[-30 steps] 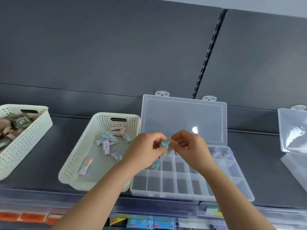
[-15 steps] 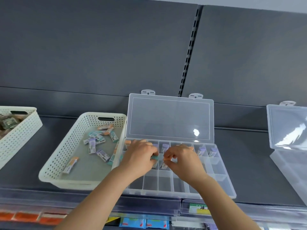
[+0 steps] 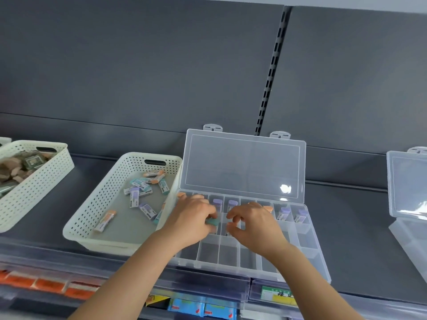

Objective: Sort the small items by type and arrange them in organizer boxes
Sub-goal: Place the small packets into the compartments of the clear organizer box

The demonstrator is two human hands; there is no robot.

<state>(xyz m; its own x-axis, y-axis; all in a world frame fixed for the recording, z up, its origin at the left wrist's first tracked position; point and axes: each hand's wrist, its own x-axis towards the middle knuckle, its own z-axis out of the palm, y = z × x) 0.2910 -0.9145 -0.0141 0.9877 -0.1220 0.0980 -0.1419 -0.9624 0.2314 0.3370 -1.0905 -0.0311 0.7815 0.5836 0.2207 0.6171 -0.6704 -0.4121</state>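
A clear organizer box [image 3: 307,241] lies open on the dark shelf, its lid [image 3: 242,167] upright. Purple-capped erasers [image 3: 283,213] and orange ones stand in its back row. My left hand [image 3: 191,220] pinches a teal eraser [image 3: 213,222] over a middle-row compartment. My right hand [image 3: 251,224] hovers beside it with its fingers curled, its fingertips close to the teal eraser; whether it holds anything is unclear. A white perforated basket [image 3: 101,218] to the left holds several loose erasers [image 3: 135,197] with purple, teal and orange ends.
A second white basket [image 3: 34,181] with brownish items sits at the far left. Another open clear box [image 3: 406,192] stands at the right edge. The shelf's front rail carries price labels [image 3: 275,293].
Both hands came down from above the box into its middle row with the teal eraser. The right hand has drawn slightly away from the eraser, which stays in my left hand.
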